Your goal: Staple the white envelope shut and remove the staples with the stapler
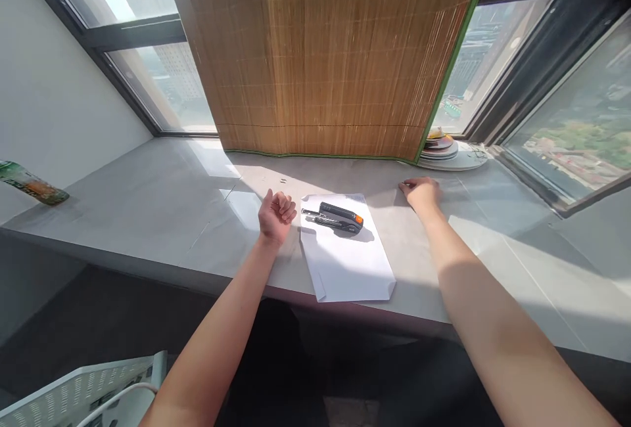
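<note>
A black stapler [339,217] with an orange patch at its right end rests on a stack of white paper [352,269] on the ledge; its jaw is swung apart at the left. Just left of the paper, my left hand [277,217] is turned palm up with its fingers curled in a loose fist, and nothing shows in it. To the right of the paper, my right hand [421,194] touches the ledge with thumb and fingertips pinched together. Whatever is between those fingertips is too small to make out. Two tiny staple-like pieces [282,180] lie beyond my left hand.
A bamboo blind [325,59] hangs down at the ledge's back. Stacked plates [451,156] stand by the right window. A green packet or bottle [34,184] lies at the far left of the grey ledge [148,210]. Below, a white plastic basket [83,387] sits at lower left.
</note>
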Tool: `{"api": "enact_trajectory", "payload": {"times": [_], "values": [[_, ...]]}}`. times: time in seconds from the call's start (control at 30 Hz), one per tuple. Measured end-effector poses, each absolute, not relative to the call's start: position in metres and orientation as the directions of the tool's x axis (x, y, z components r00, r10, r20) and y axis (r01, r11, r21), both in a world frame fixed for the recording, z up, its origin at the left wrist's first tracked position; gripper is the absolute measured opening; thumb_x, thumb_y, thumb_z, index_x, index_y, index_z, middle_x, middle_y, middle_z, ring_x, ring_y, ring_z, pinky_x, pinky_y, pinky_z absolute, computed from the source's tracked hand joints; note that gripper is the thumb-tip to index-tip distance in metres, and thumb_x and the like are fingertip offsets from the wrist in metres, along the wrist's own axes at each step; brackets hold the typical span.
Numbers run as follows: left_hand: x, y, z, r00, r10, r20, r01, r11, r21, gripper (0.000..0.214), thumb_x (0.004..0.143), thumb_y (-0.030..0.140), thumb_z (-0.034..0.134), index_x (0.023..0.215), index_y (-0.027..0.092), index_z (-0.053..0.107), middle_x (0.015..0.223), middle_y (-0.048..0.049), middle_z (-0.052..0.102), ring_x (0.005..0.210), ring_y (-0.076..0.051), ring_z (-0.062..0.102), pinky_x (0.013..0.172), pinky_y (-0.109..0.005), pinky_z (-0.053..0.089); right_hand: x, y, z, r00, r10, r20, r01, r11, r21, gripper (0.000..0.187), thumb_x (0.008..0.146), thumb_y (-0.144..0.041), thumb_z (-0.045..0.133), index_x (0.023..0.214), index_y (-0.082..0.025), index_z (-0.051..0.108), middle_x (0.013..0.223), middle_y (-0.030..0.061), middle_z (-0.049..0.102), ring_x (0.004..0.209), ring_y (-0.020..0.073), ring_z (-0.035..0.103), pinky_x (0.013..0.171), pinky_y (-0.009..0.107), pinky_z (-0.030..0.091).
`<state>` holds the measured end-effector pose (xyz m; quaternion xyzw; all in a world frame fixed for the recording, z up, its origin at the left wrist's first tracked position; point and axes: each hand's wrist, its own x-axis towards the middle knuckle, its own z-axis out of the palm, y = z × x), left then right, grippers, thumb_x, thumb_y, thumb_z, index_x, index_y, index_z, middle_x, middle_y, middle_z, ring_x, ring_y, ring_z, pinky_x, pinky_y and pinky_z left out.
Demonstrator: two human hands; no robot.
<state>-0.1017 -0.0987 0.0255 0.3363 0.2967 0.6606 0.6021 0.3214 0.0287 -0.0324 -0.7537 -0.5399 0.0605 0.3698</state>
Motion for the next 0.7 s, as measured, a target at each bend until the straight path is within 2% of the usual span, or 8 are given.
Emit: {"api": "enact_trajectory", "payload": {"times": [0.1, 0.2, 0.33, 0.4, 0.47, 0.57, 0.63, 0.7], "values": [[-0.108, -0.083, 0.022, -0.098, 0.989, 0.109, -0.452, -0.142, 0.881, 0.052, 0.105, 0.052, 0.06, 0.064, 0.023, 0.046, 0.061, 0.0043, 0.029, 0.05, -0.01, 0.025, 0.048, -0.026, 0.023, 0.316, 0.029, -0.03, 0.423, 0.79, 0.444, 0.751, -0.032, -0.659, 0.023, 0.09, -0.038, 0.077, 0.09, -0.015, 0.082, 0.093, 0.0171, 0.076, 0.09, 0.0281, 0.066, 0.089, 0.045, 0.047], [-0.121, -0.059, 0.018, -0.217, 0.965, 0.149, -0.075, -0.169, 0.983, 0.045, 0.101, 0.035, 0.065, 0.061, 0.023, 0.049, 0.056, 0.0034, 0.034, 0.053, -0.013, 0.03, 0.052, -0.027, 0.023, 0.294, 0.02, -0.021, 0.336, 0.733, 0.591, 0.743, 0.179, -0.645, 0.028, 0.098, -0.041, 0.067, 0.086, -0.019, 0.078, 0.088, 0.0123, 0.075, 0.083, 0.026, 0.065, 0.088, 0.043, 0.05], [-0.133, -0.027, 0.012, -0.336, 0.879, 0.338, 0.457, -0.162, 0.875, 0.039, 0.091, 0.016, 0.068, 0.059, 0.025, 0.047, 0.059, 0.0007, 0.044, 0.068, -0.019, 0.049, 0.068, -0.029, 0.038, 0.262, 0.008, -0.015, -0.125, 0.748, 0.652, 0.641, 0.563, -0.522, 0.043, 0.102, -0.056, 0.062, 0.075, -0.024, 0.074, 0.08, 0.0063, 0.072, 0.078, 0.0243, 0.063, 0.085, 0.042, 0.053], [-0.135, -0.014, 0.007, -0.279, 0.874, 0.399, 0.585, -0.175, 0.792, 0.026, 0.088, 0.01, 0.064, 0.068, 0.026, 0.058, 0.074, -0.0039, 0.06, 0.086, -0.025, 0.061, 0.085, -0.032, 0.046, 0.253, 0.003, -0.013, -0.244, 0.727, 0.641, 0.581, 0.639, -0.504, 0.047, 0.103, -0.061, 0.064, 0.075, -0.025, 0.076, 0.081, 0.0054, 0.073, 0.079, 0.0242, 0.064, 0.082, 0.042, 0.053], [-0.137, -0.005, -0.001, -0.197, 0.885, 0.421, 0.662, -0.196, 0.723, 0.02, 0.085, 0.007, 0.061, 0.087, 0.025, 0.07, 0.109, -0.0118, 0.074, 0.116, -0.031, 0.066, 0.107, -0.04, 0.046, 0.248, -0.002, -0.01, -0.248, 0.721, 0.647, 0.552, 0.654, -0.518, 0.047, 0.103, -0.064, 0.065, 0.079, -0.026, 0.078, 0.084, 0.0056, 0.074, 0.081, 0.0243, 0.064, 0.079, 0.042, 0.053], [-0.139, 0.002, -0.012, -0.106, 0.92, 0.378, 0.747, -0.177, 0.641, 0.042, 0.084, 0.005, 0.059, 0.118, 0.023, 0.074, 0.156, -0.0175, 0.063, 0.155, -0.039, 0.048, 0.131, -0.056, 0.027, 0.238, -0.012, -0.001, -0.302, 0.701, 0.646, 0.441, 0.703, -0.557, 0.046, 0.104, -0.067, 0.065, 0.094, -0.026, 0.083, 0.095, 0.007, 0.076, 0.09, 0.0247, 0.067, 0.081, 0.041, 0.056], [-0.141, 0.004, -0.018, -0.065, 0.943, 0.327, 0.784, -0.155, 0.601, 0.048, 0.087, 0.005, 0.056, 0.127, 0.023, 0.073, 0.163, -0.0175, 0.06, 0.16, -0.04, 0.043, 0.134, -0.062, 0.018, 0.227, -0.021, 0.005, -0.423, 0.666, 0.614, 0.318, 0.744, -0.588, 0.051, 0.103, -0.073, 0.065, 0.109, -0.026, 0.083, 0.107, 0.0083, 0.075, 0.094, 0.024, 0.067, 0.082, 0.04, 0.057], [-0.142, 0.005, -0.021, -0.048, 0.948, 0.313, 0.813, -0.146, 0.564, 0.044, 0.091, 0.006, 0.054, 0.126, 0.023, 0.074, 0.156, -0.0176, 0.065, 0.152, -0.04, 0.052, 0.131, -0.061, 0.023, 0.214, -0.031, 0.01, -0.567, 0.616, 0.547, 0.236, 0.757, -0.609, 0.058, 0.097, -0.077, 0.07, 0.124, -0.026, 0.08, 0.116, 0.0089, 0.073, 0.09, 0.0221, 0.066, 0.08, 0.039, 0.058]]}}
